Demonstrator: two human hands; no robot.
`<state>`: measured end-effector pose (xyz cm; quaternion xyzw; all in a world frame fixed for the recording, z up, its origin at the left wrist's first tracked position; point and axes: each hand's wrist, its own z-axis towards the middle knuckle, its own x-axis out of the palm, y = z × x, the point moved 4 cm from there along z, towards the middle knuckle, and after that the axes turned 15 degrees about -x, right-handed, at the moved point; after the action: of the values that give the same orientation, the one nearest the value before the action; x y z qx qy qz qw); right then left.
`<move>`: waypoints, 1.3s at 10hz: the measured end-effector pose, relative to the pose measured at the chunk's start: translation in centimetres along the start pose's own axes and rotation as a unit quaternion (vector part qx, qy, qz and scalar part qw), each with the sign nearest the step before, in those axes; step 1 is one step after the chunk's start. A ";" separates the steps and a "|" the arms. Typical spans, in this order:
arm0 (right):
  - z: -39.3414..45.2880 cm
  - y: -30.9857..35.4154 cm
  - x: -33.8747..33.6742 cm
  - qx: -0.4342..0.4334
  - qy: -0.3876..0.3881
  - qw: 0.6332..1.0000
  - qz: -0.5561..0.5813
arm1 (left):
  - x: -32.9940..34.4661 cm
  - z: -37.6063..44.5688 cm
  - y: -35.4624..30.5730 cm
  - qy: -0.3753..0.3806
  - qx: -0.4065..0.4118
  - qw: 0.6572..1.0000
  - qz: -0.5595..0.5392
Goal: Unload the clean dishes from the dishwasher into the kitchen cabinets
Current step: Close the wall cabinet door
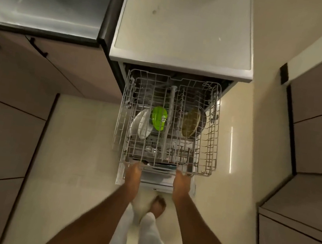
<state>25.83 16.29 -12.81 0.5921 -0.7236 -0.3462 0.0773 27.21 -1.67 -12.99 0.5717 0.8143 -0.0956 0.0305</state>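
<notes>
While the camera looks straight down from the person's head, the dishwasher (pixel 180 67) stands open and its wire rack (pixel 209 148) is drawn out over the pale floor (pixel 82 152). Both hands are on the rack's near rail. The left hand (pixel 133 174) has its fingers curled over the front wire toward the left of centre; the right hand (pixel 182 183) grips the same rail a little right of centre, fingers hooked over it too. The frame is smeared here, so whether the fingers lie pressed together or slightly spread is hard to tell.

Inside the rack, left of its middle divider, two white plates (pixel 142 124) stand on edge, leaning together. Just beside them, to the right, a bright green dish (pixel 159 118) sits tilted among the wires. Across the divider, on the right half, a yellowish glass plate (pixel 191 124) stands upright with a darker dish (pixel 204 119) just behind it. Through the rack's wires, lower down, something metallic shows, likely cutlery (pixel 149 149), though it is too blurred to be sure. The open door (pixel 158 185) lies flat under the rack's near edge.

Grey-brown cabinets (pixel 5 132) with dark handles run down the left, and more cabinet fronts (pixel 317 142) line the right. Below the hands, white trouser legs (pixel 150 235) and one bare foot (pixel 158 205) stand on the floor.
</notes>
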 end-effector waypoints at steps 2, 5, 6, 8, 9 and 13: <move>3.6 -1.7 2.5 0.114 -0.003 0.975 0.192 | 2.1 5.4 0.0 0.117 -0.122 0.927 -0.335; 6.5 -1.3 4.3 0.146 -0.058 0.943 0.292 | 4.7 6.2 -2.8 0.109 -0.141 0.869 -0.462; 7.3 -1.2 4.2 0.140 -0.086 0.940 0.298 | 4.5 6.4 -3.5 0.107 -0.126 0.856 -0.489; 8.3 -0.1 5.5 0.150 -0.074 0.947 0.274 | 4.4 7.5 -5.3 0.105 -0.113 0.853 -0.499; 8.4 1.1 6.3 0.132 -0.131 0.911 0.368 | 4.8 7.4 -5.5 0.112 -0.114 0.852 -0.498; 14.5 8.2 8.5 0.109 -0.047 0.932 0.344 | 7.1 9.0 -14.5 0.189 -0.079 0.861 -0.465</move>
<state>9.19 14.96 -21.33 0.2953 -0.9188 -0.2448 0.0928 10.62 -1.56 -21.15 0.1291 0.9806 0.0757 -0.1265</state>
